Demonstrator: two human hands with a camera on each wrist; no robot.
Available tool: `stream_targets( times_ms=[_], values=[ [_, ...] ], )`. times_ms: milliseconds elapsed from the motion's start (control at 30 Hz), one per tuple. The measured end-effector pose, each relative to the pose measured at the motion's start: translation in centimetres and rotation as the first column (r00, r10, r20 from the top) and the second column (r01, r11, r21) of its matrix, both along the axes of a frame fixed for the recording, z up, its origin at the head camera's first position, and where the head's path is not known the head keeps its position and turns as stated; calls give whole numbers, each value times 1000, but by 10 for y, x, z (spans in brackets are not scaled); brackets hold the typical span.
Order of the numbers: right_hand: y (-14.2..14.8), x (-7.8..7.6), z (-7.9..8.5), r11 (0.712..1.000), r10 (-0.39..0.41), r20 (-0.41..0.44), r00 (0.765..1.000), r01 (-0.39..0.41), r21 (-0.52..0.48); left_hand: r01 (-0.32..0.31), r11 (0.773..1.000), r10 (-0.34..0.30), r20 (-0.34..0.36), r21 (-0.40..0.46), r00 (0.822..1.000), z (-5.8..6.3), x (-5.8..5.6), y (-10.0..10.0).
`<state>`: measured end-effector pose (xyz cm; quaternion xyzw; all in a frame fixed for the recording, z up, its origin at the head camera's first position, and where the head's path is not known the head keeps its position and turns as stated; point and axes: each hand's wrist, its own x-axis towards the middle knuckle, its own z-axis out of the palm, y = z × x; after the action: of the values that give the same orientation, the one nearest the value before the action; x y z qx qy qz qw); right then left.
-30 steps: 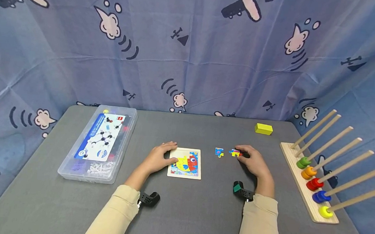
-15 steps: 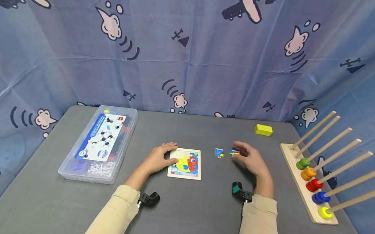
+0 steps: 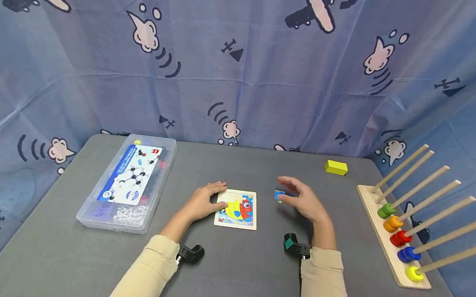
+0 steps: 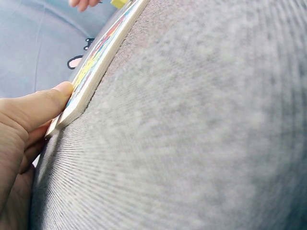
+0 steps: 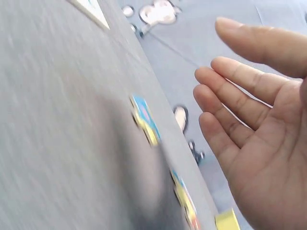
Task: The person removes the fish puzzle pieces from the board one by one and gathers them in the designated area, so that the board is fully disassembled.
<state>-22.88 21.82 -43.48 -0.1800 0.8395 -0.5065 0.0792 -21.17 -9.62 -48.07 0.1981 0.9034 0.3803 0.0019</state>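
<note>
A square wooden jigsaw puzzle (image 3: 231, 196) with a yellow and red fish picture lies flat on the grey table. My left hand (image 3: 198, 203) holds its left side, thumb on the face and fingers at the edge, as the left wrist view shows. To the right, my right hand (image 3: 306, 204) hovers over two loose puzzle pieces with nothing in its fingers. In the right wrist view the nearer piece (image 5: 145, 120) and the other piece (image 5: 184, 199) both lie on the table, apart from the relaxed fingers. From the head, the hand partly covers them.
At the left lies a clear plastic case (image 3: 125, 182) with a molecule-model label. A yellow block (image 3: 336, 168) sits at the back right. Along the right edge stands a wooden peg rack (image 3: 393, 237) with coloured rings. A patterned curtain (image 3: 243, 75) hangs behind.
My right hand has let go of the right-hand puzzle piece and moved left, over the other piece. My left hand stays on the puzzle. The head view has shifted slightly.
</note>
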Motion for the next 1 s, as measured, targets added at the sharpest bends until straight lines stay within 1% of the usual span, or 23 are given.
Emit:
stream_targets(
  times_ms=[200,333,433,600,733,833,867,1000],
  values=[
    [-28,2,-1,996,81,-17,997,-81,23,-1,1000,1,2,2,1000,-2,1,2],
    [-46,1,-6,990,116,-19,993,-114,84,-6,1000,6,8,6,1000,-2,2,3],
    [-58,1,-8,985,138,0,990,-137,102,-10,1000,10,18,10,1000,-1,2,3],
    [-73,-1,-12,979,179,32,983,-181,98,-14,1000,14,21,20,1000,-2,2,3],
    [-78,-1,-15,972,180,42,983,-184,143,-11,1000,11,12,25,1000,-3,2,2],
    [-80,0,-17,968,177,20,984,-177,180,-14,999,13,6,30,1000,-3,1,1],
    [-81,0,-17,964,182,1,983,-179,199,-15,999,15,5,30,1000,-3,1,1],
    [-83,1,-16,940,209,-67,976,-181,289,-19,1000,19,8,21,1000,-2,0,0]
  ],
)
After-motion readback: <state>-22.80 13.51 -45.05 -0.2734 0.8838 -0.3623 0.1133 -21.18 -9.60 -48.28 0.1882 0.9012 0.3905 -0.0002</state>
